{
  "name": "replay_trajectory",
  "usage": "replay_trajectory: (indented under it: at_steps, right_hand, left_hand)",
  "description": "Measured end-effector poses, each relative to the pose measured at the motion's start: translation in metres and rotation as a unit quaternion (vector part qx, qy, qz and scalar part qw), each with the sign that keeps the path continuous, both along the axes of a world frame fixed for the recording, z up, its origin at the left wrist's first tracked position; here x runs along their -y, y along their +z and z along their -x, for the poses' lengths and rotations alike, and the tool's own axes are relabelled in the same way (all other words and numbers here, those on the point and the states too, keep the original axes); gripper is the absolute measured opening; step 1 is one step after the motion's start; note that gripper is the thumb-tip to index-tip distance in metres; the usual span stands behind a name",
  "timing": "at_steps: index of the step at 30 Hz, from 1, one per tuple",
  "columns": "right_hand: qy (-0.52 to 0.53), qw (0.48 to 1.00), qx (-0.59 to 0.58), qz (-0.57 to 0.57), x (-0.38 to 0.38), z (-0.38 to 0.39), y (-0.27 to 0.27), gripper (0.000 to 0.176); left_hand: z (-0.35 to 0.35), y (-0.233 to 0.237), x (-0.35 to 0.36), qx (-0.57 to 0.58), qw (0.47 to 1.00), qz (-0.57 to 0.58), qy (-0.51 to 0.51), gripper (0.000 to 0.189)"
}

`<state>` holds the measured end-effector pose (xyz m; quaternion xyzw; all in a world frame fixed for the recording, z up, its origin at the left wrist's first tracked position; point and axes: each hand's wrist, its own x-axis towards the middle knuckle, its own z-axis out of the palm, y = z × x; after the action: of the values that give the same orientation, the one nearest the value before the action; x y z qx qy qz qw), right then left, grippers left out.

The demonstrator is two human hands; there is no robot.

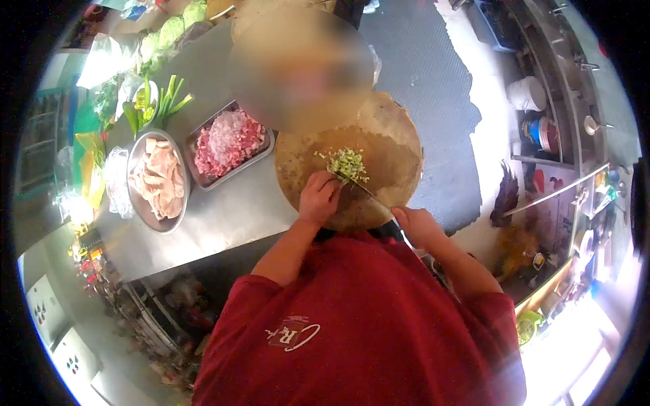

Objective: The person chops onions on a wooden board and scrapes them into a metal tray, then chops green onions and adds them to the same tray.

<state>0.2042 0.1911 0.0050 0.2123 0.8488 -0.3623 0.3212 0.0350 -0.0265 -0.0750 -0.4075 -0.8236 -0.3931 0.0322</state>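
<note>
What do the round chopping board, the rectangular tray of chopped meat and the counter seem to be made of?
The round brown chopping board looks like wood: matt, blotchy, worn surface. The rectangular grey tray is probably stainless steel, with a thin shiny rim. The grey counter seems brushed metal, with a dull sheen.

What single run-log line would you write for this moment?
left hand: on chopped greens | right hand: grips knife | under: round board | beside: meat tray

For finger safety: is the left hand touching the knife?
Cannot tell. The head view shows the left hand right beside the knife, but blur hides any contact or gap.
</note>
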Motion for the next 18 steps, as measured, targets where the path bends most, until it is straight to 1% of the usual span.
replay_trajectory:
  at_steps: [2,4,7,9,11,13,14,16,17,18]
  right_hand:
    - [-0.007,1.0,-0.004,0.006,0.002,0.0,0.004,0.051]
    - [-0.041,0.997,-0.038,0.051,0.012,0.01,0.016,0.049]
    - [-0.034,0.996,-0.07,0.047,0.021,0.028,0.027,0.048]
    - [-0.021,0.997,-0.064,0.046,0.018,0.034,0.032,0.049]
    - [-0.008,0.997,-0.056,0.046,0.016,0.041,0.029,0.05]
    - [-0.019,0.994,-0.09,0.052,0.021,0.05,0.02,0.053]
    - [-0.021,0.994,-0.089,0.054,0.022,0.062,0.017,0.053]
    - [0.086,0.996,-0.007,0.001,0.025,0.085,0.012,0.048]
    - [0.083,0.997,-0.007,0.001,0.025,0.079,0.007,0.048]
    - [0.058,0.998,-0.037,0.01,0.024,0.069,0.0,0.053]
  left_hand:
    - [0.002,0.001,0.001,0.001,1.0,-0.003,-0.005,0.017]
    - [0.001,-0.004,0.003,-0.01,1.0,0.003,-0.002,0.016]
    - [0.002,-0.006,0.003,-0.017,1.0,0.009,-0.003,0.015]
    - [0.002,-0.001,0.003,-0.014,1.0,0.01,-0.007,0.014]
    - [0.002,0.002,0.002,-0.012,1.0,0.007,-0.011,0.013]
    - [-0.001,0.001,0.002,-0.008,1.0,0.02,-0.001,0.013]
    - [-0.002,0.0,0.003,-0.007,0.999,0.03,0.009,0.014]
    - [-0.001,0.0,0.003,0.003,1.0,0.019,0.003,0.014]
    - [0.0,0.0,0.003,0.012,1.0,0.003,-0.001,0.014]
    - [0.0,0.0,0.003,0.012,1.0,0.003,-0.002,0.014]
